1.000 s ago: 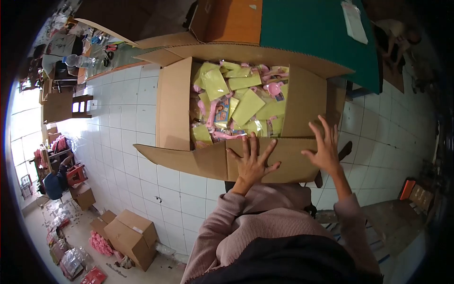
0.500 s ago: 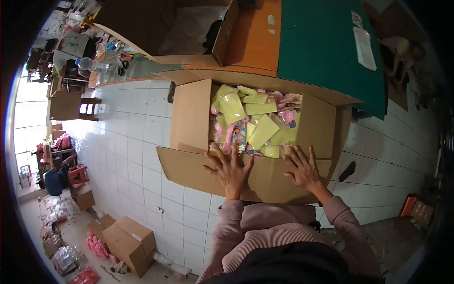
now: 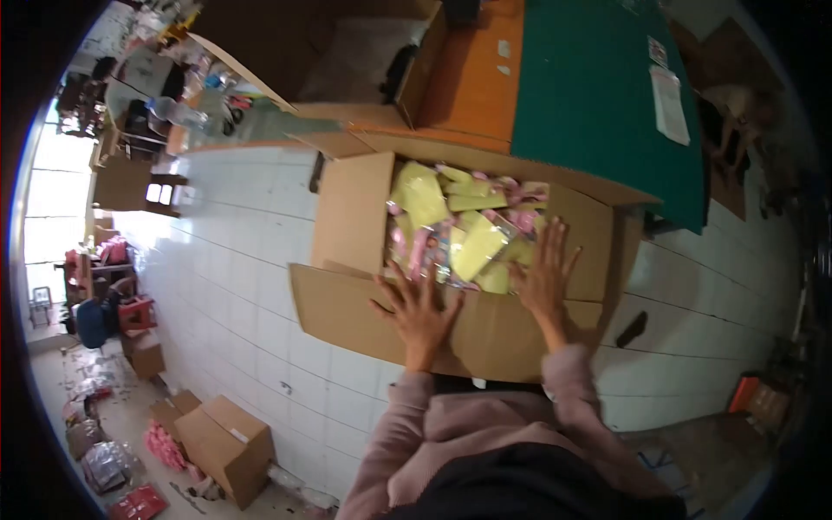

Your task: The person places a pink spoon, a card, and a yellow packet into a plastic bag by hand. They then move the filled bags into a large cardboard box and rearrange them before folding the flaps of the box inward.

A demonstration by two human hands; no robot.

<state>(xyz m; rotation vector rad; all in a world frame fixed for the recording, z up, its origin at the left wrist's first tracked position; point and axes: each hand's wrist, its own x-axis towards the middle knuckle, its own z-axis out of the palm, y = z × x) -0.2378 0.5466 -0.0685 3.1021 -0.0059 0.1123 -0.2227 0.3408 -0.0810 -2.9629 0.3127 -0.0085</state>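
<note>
An open cardboard box (image 3: 351, 204) is filled with several clear packets holding yellow cards (image 3: 478, 249) and pink plastic pieces (image 3: 419, 249). Fingers spread, my left hand (image 3: 419, 314) lies on the near flap (image 3: 347, 305), its fingertips at the box's near edge, holding nothing. My right hand (image 3: 546, 276) reaches over the near right part of the opening, beside the right flap (image 3: 581, 238). Its fingers are apart and nothing shows in its grasp.
Beyond the box stands an orange and green table (image 3: 598, 95) with another open carton (image 3: 347, 111). Scissors (image 3: 232, 114) lie on a table at upper left. Other people (image 3: 143, 74) are at the left and upper right. A closed carton (image 3: 224, 442) stands on the floor.
My right hand has moved forward from the near flap to over the packets at the right. My left hand stays on the flap. The view has shifted slightly.
</note>
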